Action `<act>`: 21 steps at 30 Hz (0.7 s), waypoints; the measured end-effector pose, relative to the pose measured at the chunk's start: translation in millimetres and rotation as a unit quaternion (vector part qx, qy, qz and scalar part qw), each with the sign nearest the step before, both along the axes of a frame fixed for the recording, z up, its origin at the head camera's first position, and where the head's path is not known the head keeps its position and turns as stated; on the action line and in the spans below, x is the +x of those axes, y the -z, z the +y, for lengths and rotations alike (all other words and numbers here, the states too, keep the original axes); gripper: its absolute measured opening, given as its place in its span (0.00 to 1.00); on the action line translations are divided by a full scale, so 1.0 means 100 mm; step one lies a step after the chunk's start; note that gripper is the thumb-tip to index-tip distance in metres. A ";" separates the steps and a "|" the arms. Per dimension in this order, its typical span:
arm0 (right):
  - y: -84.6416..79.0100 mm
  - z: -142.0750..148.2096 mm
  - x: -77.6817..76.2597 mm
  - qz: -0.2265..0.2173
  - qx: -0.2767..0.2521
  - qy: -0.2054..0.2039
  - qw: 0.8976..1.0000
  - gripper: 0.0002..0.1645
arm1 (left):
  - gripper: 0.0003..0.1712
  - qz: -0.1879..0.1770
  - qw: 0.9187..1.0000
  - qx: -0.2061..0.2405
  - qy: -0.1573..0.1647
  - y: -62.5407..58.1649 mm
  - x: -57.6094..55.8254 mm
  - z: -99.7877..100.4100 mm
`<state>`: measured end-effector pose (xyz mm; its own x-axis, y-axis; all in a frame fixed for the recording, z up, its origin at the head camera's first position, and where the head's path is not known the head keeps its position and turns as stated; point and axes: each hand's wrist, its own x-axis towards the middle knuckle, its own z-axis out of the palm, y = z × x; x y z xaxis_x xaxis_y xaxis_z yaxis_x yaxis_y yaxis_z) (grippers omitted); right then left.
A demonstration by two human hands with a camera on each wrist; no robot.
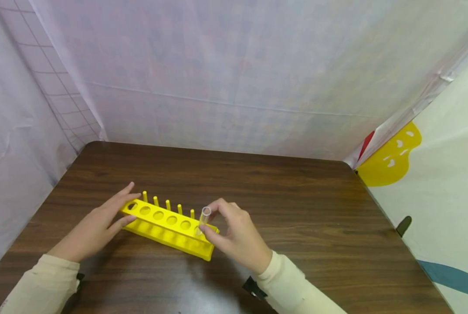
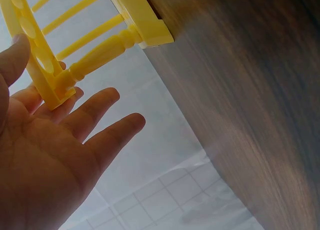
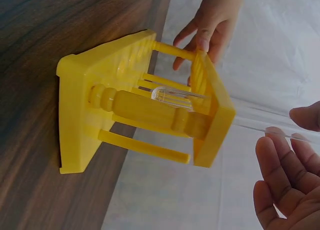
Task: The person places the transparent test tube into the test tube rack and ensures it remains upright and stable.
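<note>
A yellow test tube rack (image 1: pixel 165 229) stands on the table, its top plate pierced by a row of round holes. At the rack's left end my left hand (image 1: pixel 96 224) holds the top plate between thumb and fingers; the left wrist view shows the other fingers (image 2: pixel 120 140) spread out. My right hand (image 1: pixel 242 231) pinches a clear glass test tube (image 1: pixel 205 214) near its upper part. The tube passes through the hole at the right end. In the right wrist view its rounded bottom (image 3: pixel 161 94) hangs below the top plate, apart from the base.
Upright yellow pegs (image 1: pixel 168 204) line the rack's far side. The dark wood-grain table (image 1: pixel 296 218) extends around it. White sheeting (image 1: pixel 226 78) hangs behind and at the left, and a patterned cloth (image 1: pixel 434 196) hangs at the right.
</note>
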<state>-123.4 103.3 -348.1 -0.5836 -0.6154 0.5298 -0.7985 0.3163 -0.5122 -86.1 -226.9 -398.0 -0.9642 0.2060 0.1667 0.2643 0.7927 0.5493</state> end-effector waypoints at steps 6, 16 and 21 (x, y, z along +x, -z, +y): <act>0.05 -0.01 -0.03 0.000 0.008 0.001 1.000 0.18 | 0.32 -0.003 1.000 -0.002 -0.004 -0.01 0.00 0.01; 0.10 -0.02 -0.06 -0.005 0.020 -0.004 1.000 0.18 | 0.32 0.003 1.000 0.000 0.002 0.01 -0.01 -0.01; 0.13 -0.03 -0.07 0.001 0.025 -0.008 1.000 0.18 | 0.32 0.005 1.000 0.001 0.003 0.01 0.00 -0.01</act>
<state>-130.3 100.1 -361.5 -0.5721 -0.6502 0.5000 -0.8050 0.3283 -0.4942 -85.9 -228.3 -399.4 -0.9613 0.2116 0.1767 0.2746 0.7900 0.5482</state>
